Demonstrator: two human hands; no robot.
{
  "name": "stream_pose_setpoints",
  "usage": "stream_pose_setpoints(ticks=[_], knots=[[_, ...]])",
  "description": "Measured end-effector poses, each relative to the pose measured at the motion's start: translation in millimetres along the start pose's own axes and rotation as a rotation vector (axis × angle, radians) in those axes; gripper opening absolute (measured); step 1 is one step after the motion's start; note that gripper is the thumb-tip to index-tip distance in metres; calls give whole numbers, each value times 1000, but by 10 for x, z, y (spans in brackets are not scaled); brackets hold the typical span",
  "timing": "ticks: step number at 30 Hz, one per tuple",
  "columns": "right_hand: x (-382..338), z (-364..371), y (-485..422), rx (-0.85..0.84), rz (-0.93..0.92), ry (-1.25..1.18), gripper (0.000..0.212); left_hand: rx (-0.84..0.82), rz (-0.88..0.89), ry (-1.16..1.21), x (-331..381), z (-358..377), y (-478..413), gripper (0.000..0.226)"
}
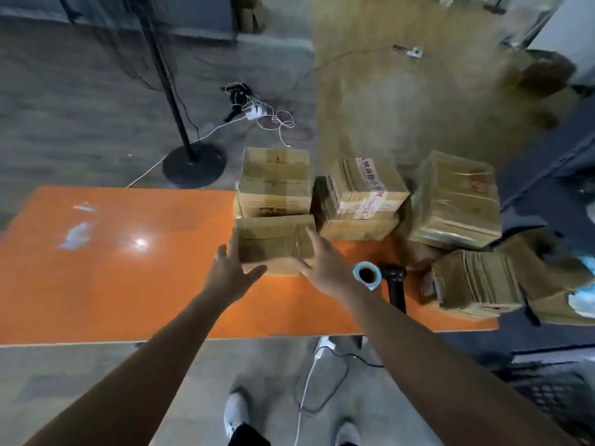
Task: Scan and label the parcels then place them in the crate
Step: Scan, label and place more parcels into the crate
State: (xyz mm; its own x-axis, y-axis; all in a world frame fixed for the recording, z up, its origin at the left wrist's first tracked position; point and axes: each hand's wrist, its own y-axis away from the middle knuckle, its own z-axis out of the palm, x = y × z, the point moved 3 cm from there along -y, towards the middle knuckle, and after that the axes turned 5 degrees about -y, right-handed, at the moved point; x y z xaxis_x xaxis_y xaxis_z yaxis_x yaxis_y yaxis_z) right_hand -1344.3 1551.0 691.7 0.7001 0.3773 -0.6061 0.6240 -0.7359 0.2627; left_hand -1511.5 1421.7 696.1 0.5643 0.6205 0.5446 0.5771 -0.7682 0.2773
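A small taped cardboard parcel (275, 239) sits on the orange table (128, 268) in front of a taller parcel (275, 181). My left hand (230, 272) presses its left side with fingers spread, thumb under the front edge. My right hand (322, 262) clasps its right side. Both hands hold it between them. More parcels stand to the right: one with white tape (360, 197), a shiny wrapped one (454, 201) and a low one (470, 284). A blue label roll (367, 273) and a black scanner (394, 284) lie just right of my right hand.
A black crate (553, 391) stands on the floor at the lower right. A black lamp stand base (193, 165) and loose cables (257, 114) lie on the floor beyond the table. A white cable (306, 381) hangs below the table near my shoes.
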Motion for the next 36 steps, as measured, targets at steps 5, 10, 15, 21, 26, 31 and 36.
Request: stream_pose_setpoints(ticks=[5, 10, 15, 21, 26, 31, 36], knots=[[-109, -13, 27, 55, 45, -179, 74, 56, 125, 115, -55, -34, -121, 79], [-84, -251, 125, 161, 25, -229, 60, 152, 155, 238, 62, -123, -13, 68], [21, -523, 235, 257, 9, -304, 53, 169, 201, 262, 326, -154, 133, 79], [212, -826, 359, 116, 147, -315, 47, 77, 321, 259, 578, -145, 253, 67], [400, -902, 475, -15, 107, -385, 52, 78, 110, 377, 679, -58, 382, 39], [491, -921, 580, -52, 23, -495, 56, 144, -45, 452, 770, 73, 575, 32], [620, -757, 625, -173, 44, -446, 66, 179, -193, 434, 739, 220, 759, 28]])
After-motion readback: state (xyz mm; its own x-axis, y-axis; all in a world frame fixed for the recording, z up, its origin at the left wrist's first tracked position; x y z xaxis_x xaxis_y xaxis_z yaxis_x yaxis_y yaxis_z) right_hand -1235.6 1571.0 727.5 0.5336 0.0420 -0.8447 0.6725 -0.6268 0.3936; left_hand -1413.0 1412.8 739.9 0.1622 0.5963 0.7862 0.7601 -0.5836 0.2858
